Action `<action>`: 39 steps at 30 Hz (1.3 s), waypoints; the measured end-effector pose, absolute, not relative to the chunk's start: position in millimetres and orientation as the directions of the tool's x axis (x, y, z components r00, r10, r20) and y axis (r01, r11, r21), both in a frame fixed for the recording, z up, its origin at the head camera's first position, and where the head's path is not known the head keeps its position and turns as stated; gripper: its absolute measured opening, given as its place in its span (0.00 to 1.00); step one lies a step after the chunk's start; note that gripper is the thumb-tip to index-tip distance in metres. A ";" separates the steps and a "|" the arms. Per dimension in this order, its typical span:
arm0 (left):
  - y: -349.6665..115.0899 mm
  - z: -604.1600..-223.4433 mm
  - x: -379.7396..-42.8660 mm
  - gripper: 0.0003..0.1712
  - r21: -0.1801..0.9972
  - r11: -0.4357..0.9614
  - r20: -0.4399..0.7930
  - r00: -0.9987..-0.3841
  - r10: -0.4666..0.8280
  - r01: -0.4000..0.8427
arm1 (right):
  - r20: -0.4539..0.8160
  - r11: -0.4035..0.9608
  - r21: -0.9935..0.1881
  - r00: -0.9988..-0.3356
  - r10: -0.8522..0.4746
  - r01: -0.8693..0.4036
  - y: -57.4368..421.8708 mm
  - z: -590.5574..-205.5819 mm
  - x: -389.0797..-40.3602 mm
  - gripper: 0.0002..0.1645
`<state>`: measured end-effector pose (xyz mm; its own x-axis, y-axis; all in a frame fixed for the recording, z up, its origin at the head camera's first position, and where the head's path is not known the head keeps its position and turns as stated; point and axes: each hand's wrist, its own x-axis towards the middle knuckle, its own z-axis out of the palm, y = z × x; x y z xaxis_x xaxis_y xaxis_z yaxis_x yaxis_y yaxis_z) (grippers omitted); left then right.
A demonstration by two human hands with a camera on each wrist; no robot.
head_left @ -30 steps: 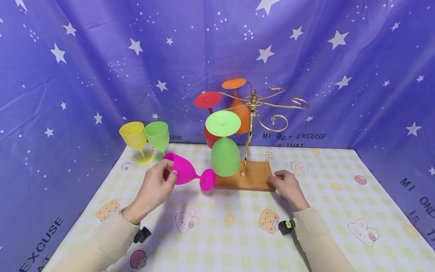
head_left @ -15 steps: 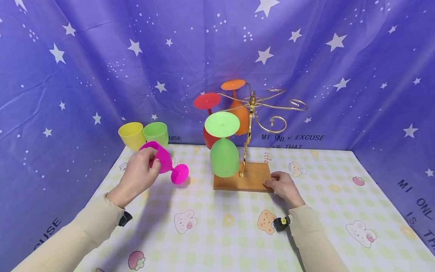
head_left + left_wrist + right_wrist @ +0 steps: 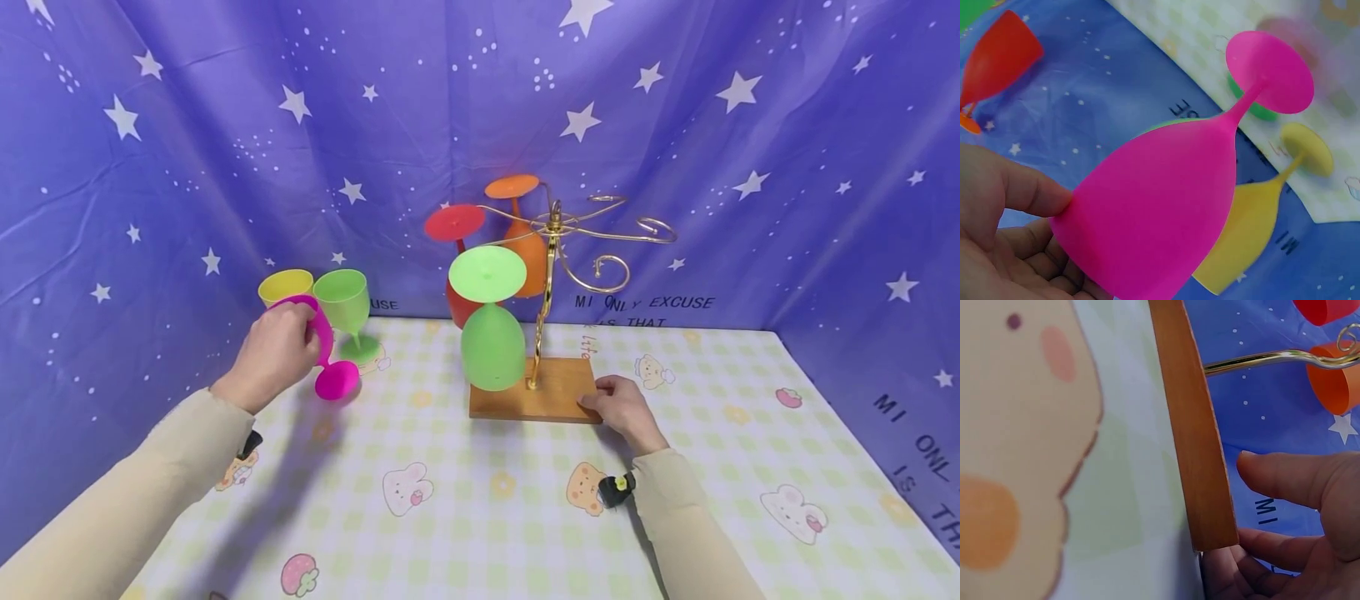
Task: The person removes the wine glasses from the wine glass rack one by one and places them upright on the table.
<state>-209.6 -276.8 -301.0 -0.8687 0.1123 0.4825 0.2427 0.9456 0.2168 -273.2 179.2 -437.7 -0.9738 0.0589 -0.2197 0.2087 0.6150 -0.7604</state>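
Note:
My left hand point(image 3: 273, 346) pinches a magenta plastic goblet point(image 3: 1154, 212) near its rim, thumb on the bowl's outside. The goblet is tilted above the table, its foot pointing down and right in the head view. Just behind it stand a yellow goblet point(image 3: 283, 285) and a green goblet point(image 3: 342, 302), both upright. My right hand point(image 3: 624, 410) holds the right end of the wooden base point(image 3: 566, 392) of a gold wire glass rack point(image 3: 550, 283). Upside down on the rack hang a light green goblet point(image 3: 492, 346), a red goblet point(image 3: 455, 222) and an orange goblet point(image 3: 528, 254).
Several curled rack hooks point(image 3: 613, 273) on the right side bear no goblets. A checked cloth with cartoon prints covers the table point(image 3: 480, 525). A blue starry curtain point(image 3: 420, 167) surrounds the table at the back and sides.
My left hand has carried the magenta goblet left, away from the rack, to in front of the yellow and green goblets. My right hand stays at the base.

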 end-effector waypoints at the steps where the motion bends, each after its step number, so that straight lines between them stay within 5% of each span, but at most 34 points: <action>1: -278.2 -301.2 -211.1 0.06 0.211 0.951 0.469 -0.877 0.106 0.228 | -0.213 0.619 -0.758 -0.975 0.061 0.204 179.4 -438.5 -273.5 0.35; 15: -288.1 -311.3 -228.6 0.04 0.072 0.978 0.436 -0.889 0.144 0.194 | -0.179 0.639 -0.749 -0.982 0.063 0.177 178.0 -441.2 -274.1 0.31; 39: -290.0 -319.5 -236.3 0.09 0.061 0.983 0.435 -0.891 0.129 0.172 | -0.164 0.660 -0.734 -0.985 0.058 0.161 178.7 -443.1 -274.3 0.30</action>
